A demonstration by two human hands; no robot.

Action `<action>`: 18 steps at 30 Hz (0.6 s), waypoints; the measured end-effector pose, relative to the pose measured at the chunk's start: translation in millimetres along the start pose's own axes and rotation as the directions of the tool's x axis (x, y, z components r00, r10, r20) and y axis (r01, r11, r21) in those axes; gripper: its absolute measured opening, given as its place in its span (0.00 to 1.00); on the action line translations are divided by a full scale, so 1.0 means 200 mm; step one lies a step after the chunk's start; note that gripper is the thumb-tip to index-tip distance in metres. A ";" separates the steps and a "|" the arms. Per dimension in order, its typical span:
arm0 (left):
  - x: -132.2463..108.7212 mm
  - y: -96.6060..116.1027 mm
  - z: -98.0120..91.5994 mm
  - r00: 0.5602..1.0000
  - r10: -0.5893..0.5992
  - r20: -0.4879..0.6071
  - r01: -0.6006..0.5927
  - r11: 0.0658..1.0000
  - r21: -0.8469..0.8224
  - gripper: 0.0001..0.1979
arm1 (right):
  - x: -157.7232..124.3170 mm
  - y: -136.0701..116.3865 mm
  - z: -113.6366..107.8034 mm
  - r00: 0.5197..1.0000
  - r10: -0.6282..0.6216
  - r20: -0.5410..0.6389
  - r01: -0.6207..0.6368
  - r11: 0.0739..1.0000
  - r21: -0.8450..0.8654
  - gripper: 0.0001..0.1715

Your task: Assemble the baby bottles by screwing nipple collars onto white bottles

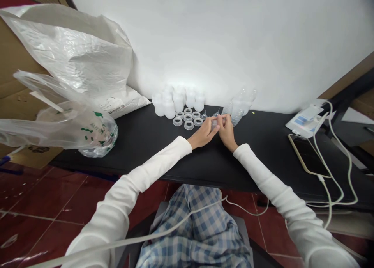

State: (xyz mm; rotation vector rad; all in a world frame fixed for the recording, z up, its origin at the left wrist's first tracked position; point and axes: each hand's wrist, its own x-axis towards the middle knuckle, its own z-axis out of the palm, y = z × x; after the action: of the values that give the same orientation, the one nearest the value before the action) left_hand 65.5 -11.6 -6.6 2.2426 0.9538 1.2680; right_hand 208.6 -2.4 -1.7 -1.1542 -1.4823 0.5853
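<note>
Currently in hand: a two-handed fingertip step, as I judge it. My left hand and right hand meet over one small clear piece.
Left hand: fingers pinched together on the piece from its nine o'clock side.
Right hand: fingers closed on the same piece from three o'clock.
Where the piece is: between both hands, just above the black table, at twelve o'clock from my lap.
How it looks: see-through and pale, mostly hidden by my fingers. Its exact shape is too small to tell.
Around it: clear rings at ten o'clock, white bottles at eleven, clear bottles at one, all near.
Next move calls for: a light, steady fingertip hold, I judge, since thin clear plastic likely slips and flexes.
</note>
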 end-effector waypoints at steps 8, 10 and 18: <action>-0.02 0.01 -0.01 0.972 -0.215 -0.100 0.212 0.977 -0.036 0.20 | -0.05 -0.05 0.03 0.990 0.071 0.119 -0.081 0.994 0.078 0.33; -0.02 0.02 -0.02 0.971 -0.206 -0.123 0.200 0.978 -0.060 0.18 | -0.06 -0.07 0.03 0.990 0.017 0.144 -0.023 0.999 0.042 0.35; 0.02 0.00 -0.03 0.937 -0.310 -0.163 0.303 0.951 -0.066 0.20 | -0.04 -0.06 0.03 0.956 -0.126 0.266 0.128 0.992 0.010 0.32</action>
State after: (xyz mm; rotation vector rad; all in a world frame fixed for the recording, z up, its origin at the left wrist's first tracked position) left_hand 62.9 -8.6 -0.8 1.8832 1.2723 1.3359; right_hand 198.6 -13.8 4.2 -1.0053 -1.7747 0.6661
